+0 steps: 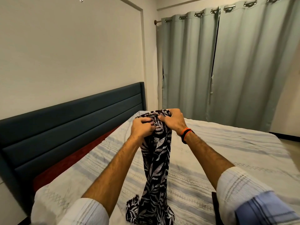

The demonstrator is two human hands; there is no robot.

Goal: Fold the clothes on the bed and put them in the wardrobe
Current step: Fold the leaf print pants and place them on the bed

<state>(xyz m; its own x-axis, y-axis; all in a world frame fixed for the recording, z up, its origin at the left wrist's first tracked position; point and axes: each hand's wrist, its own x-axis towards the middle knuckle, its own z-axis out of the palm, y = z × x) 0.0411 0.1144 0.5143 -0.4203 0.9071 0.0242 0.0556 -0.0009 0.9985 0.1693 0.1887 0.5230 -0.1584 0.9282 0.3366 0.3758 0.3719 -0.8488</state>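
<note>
No text, label, brand, number or sign can be read anywhere in the view.
</note>
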